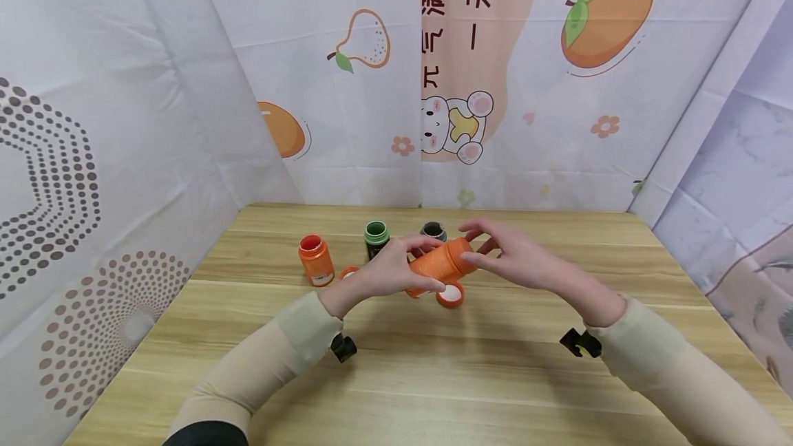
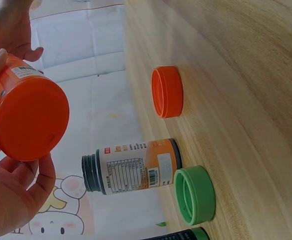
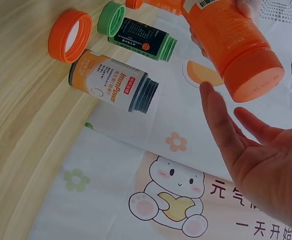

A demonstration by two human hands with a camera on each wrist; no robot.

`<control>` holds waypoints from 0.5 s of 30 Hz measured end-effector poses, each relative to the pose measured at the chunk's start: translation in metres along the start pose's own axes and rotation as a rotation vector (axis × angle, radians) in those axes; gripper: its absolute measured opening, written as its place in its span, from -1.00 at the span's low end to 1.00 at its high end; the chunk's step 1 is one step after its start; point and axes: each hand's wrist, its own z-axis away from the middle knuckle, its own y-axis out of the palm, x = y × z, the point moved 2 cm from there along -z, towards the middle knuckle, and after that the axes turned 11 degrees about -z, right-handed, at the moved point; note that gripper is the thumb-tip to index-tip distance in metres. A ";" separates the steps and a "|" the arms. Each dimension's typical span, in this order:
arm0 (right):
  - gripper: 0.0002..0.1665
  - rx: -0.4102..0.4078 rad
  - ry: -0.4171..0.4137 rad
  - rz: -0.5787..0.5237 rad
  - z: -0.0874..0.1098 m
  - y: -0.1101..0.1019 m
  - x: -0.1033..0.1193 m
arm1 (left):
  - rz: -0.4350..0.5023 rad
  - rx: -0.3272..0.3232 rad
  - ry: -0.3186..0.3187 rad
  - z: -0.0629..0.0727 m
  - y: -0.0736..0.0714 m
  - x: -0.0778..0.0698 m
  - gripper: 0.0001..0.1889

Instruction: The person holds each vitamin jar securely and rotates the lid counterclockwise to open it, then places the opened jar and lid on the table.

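Note:
My left hand grips an orange bottle around its body and holds it tilted above the table, cap end toward the right. The orange cap sits on that bottle. Around the cap end, my right hand is spread with fingers apart; in the right wrist view its fingertips are just off the cap. Below the held bottle an orange lid lies on the wood. Behind stand an uncapped grey-necked bottle with an orange and white label and an uncapped green-necked bottle.
At the left stands another uncapped orange bottle, with a second orange lid near it, partly behind my left arm. A green lid lies by the grey-necked bottle. Printed curtains close off the back of the wooden table.

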 end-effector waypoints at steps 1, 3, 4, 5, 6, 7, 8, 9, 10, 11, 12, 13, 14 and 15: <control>-0.41 0.004 0.005 0.005 0.000 0.000 0.000 | 0.000 0.002 -0.001 0.000 0.000 0.000 -0.35; -0.43 0.012 0.002 0.018 -0.001 0.001 0.000 | 0.003 0.007 -0.004 0.000 0.001 0.001 -0.35; -0.45 0.015 -0.005 0.021 -0.001 0.002 0.000 | 0.002 0.009 -0.005 0.001 0.001 0.001 -0.35; -0.47 0.018 -0.012 0.023 -0.001 0.002 0.000 | 0.002 0.010 -0.006 0.001 0.001 0.001 -0.35; -0.49 0.018 -0.021 0.027 -0.001 0.002 0.000 | 0.002 0.012 -0.007 0.001 0.001 0.001 -0.35; -0.51 0.018 -0.031 0.030 -0.001 0.002 0.001 | -0.001 0.011 -0.008 0.001 0.001 0.001 -0.35; -0.53 0.018 -0.038 0.030 -0.001 0.002 0.001 | -0.001 0.011 -0.007 0.001 0.001 0.001 -0.35; -0.54 0.017 -0.044 0.027 -0.001 0.002 0.001 | -0.002 0.010 -0.007 0.001 0.001 0.002 -0.36; -0.55 0.016 -0.050 0.024 -0.001 0.002 0.002 | -0.002 0.010 -0.007 0.000 0.001 0.002 -0.35; -0.55 0.014 -0.057 0.023 -0.001 0.002 0.002 | 0.000 0.009 -0.008 0.000 0.001 0.002 -0.35; -0.55 0.012 -0.063 0.020 0.000 0.002 0.002 | 0.001 0.009 -0.009 0.000 0.001 0.002 -0.35; -0.55 0.010 -0.070 0.020 0.000 0.002 0.002 | 0.003 0.009 -0.010 0.000 0.001 0.002 -0.35; -0.55 0.008 -0.077 0.018 0.000 0.002 0.003 | 0.004 0.008 -0.010 0.000 0.001 0.002 -0.35; -0.54 0.006 -0.085 0.017 0.000 0.002 0.003 | 0.006 0.008 -0.010 0.000 0.001 0.002 -0.35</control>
